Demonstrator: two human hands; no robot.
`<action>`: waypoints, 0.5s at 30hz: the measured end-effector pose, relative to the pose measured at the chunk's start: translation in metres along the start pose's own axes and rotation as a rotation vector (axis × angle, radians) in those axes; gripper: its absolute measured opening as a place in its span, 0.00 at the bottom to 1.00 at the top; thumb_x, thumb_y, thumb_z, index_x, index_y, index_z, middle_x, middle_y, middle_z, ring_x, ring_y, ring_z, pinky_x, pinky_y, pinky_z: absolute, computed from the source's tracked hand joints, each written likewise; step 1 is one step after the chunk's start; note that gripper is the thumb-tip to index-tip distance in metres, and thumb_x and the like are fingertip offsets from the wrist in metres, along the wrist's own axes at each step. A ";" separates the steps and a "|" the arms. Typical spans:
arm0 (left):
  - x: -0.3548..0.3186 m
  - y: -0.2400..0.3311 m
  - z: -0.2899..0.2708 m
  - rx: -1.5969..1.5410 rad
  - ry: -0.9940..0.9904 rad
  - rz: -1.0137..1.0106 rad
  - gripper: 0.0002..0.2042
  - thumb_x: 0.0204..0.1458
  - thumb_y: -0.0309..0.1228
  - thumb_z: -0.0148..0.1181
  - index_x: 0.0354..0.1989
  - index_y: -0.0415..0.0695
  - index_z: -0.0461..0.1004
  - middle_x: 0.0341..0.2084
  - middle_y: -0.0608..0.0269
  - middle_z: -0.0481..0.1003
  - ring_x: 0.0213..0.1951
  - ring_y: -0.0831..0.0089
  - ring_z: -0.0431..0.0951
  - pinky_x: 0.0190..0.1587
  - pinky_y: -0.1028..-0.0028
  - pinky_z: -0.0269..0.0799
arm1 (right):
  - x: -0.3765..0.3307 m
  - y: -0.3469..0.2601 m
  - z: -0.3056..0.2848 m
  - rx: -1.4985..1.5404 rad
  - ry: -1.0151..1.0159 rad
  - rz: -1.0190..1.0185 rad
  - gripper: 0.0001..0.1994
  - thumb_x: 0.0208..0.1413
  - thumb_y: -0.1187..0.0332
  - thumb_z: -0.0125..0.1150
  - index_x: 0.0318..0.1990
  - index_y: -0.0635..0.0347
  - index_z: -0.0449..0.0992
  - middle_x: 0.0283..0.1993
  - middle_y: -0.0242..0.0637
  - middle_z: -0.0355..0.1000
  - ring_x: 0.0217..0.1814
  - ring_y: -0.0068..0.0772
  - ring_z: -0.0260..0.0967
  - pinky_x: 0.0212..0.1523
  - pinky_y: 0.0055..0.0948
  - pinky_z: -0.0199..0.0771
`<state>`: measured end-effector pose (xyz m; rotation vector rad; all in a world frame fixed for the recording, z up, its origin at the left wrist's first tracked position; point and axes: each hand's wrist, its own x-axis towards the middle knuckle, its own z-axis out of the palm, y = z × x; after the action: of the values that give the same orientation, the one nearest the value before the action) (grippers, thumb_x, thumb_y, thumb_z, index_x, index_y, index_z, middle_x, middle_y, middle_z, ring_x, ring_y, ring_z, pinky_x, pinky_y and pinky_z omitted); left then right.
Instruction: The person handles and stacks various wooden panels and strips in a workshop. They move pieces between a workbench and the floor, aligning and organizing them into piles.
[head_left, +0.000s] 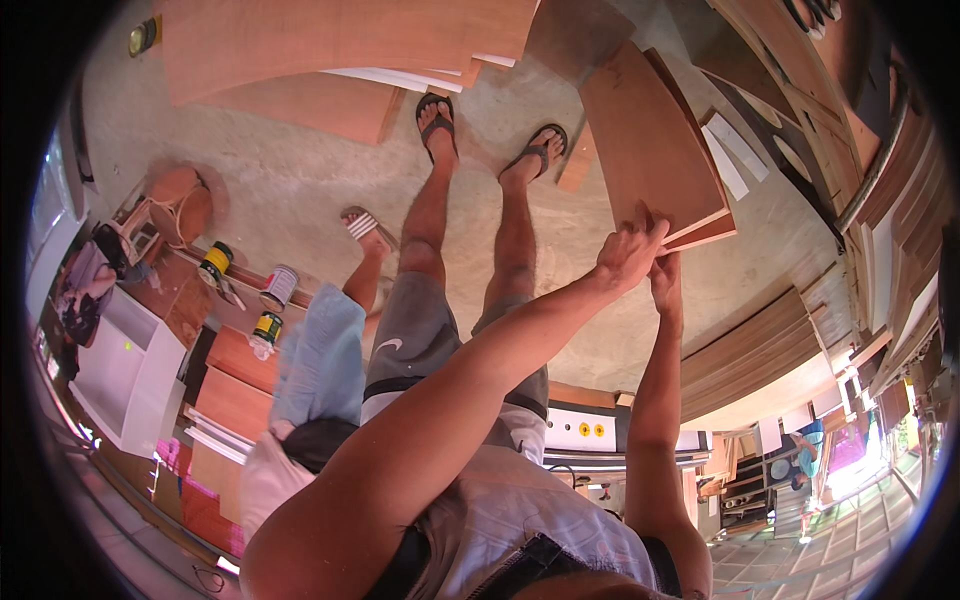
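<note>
Two brown plywood panels point(650, 140) lean together at the right of my feet, one partly hidden behind the other. My left hand point(632, 245) reaches across my body to their near end, its fingers bent over the edge of the upper panel. Just beside and below it, my right hand point(666, 280) grips the same end from underneath, close to the near corner. The two hands almost touch. Part of the right hand's fingers is hidden behind the panels and the left hand.
Large plywood sheets point(350, 45) lie ahead of my feet. A person in blue shorts point(322, 350) stands close at my left. Paint cans point(280, 287) and a wooden stool point(180, 205) are farther left. Stacked boards point(750, 365) stand on the right, with white strips point(735, 155) on the floor.
</note>
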<state>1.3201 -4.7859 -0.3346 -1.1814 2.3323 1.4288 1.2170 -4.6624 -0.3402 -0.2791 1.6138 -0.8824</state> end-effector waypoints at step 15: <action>0.000 -0.003 0.000 -0.014 -0.008 -0.008 0.27 0.52 0.41 0.64 0.52 0.36 0.62 0.55 0.25 0.65 0.33 0.49 0.83 0.25 0.65 0.82 | 0.000 -0.004 0.002 -0.057 0.023 0.053 0.31 0.62 0.70 0.52 0.70 0.62 0.48 0.63 0.45 0.63 0.60 0.34 0.66 0.56 0.31 0.71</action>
<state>1.3221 -4.7870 -0.3370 -1.1847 2.3136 1.4473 1.2174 -4.6654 -0.3378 -0.2657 1.6620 -0.8023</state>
